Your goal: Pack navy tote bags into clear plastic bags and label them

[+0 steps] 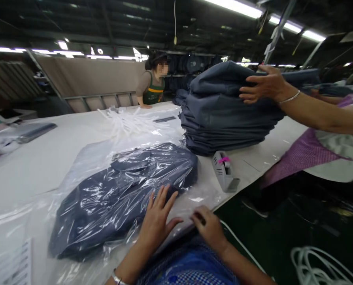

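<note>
My left hand lies flat with fingers spread on the near end of a clear plastic bag that holds a folded dark blue garment. My right hand rests beside it at the table's near edge, fingers curled onto the loose flap of the bag; what they pinch, if anything, is hard to make out. The bagged garment lies on the white table in front of me.
A tall stack of folded dark blue garments stands at the right, with another person's hand on top. A grey tape dispenser sits by the table edge. Loose plastic bags lie behind. A person leans at the far side.
</note>
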Demonstrator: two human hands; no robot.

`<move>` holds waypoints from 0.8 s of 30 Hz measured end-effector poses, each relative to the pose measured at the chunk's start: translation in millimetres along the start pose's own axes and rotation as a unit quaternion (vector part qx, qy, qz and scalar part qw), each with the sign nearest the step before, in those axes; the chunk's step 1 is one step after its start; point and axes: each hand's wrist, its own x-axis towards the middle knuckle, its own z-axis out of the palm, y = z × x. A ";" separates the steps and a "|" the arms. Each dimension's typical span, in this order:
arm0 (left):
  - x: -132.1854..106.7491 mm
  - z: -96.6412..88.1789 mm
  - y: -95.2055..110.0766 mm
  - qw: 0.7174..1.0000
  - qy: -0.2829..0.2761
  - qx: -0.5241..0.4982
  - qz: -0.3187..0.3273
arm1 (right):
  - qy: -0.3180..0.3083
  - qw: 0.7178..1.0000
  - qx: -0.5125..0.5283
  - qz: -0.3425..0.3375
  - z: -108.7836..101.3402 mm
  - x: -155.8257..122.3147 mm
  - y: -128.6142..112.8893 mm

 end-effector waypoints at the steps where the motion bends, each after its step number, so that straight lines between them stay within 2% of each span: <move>1: 5.3 -1.1 7.4 1.000 0.006 -0.004 0.013 | 0.065 0.997 -0.016 0.042 -14.5 1.6 14.0; 3: 19.4 -3.4 17.8 0.999 0.018 -0.021 0.017 | 0.171 0.980 -0.047 0.085 -33.3 10.8 36.6; 7: 51.2 -9.8 15.1 0.997 0.052 -0.041 -0.043 | 0.243 0.965 -0.052 0.080 -38.0 49.2 61.0; 9: 60.8 -8.2 6.9 0.998 0.042 -0.023 -0.051 | 0.229 0.969 -0.024 0.093 -37.3 67.8 65.7; 11: 62.7 1.5 -2.3 0.999 0.014 0.002 -0.042 | 0.158 0.981 0.015 0.114 -41.8 75.1 67.2; 13: 58.5 19.8 -12.4 0.999 -0.006 0.023 -0.043 | 0.085 0.987 0.036 0.129 -51.0 65.9 68.9; 16: 49.9 53.6 -27.8 0.997 -0.011 0.042 -0.056 | 0.079 0.986 0.021 0.145 -64.4 28.8 80.7; 18: 46.5 70.2 -34.4 0.997 -0.008 0.054 -0.061 | 0.097 0.983 0.012 0.153 -68.2 2.4 95.5; 21: 44.1 74.7 -32.6 0.995 0.000 0.075 -0.062 | 0.083 0.990 0.008 0.110 -68.3 -21.7 116.2; 24: 39.1 60.4 -23.0 0.995 0.003 0.089 -0.040 | 0.045 0.998 0.015 0.052 -69.0 -27.5 121.0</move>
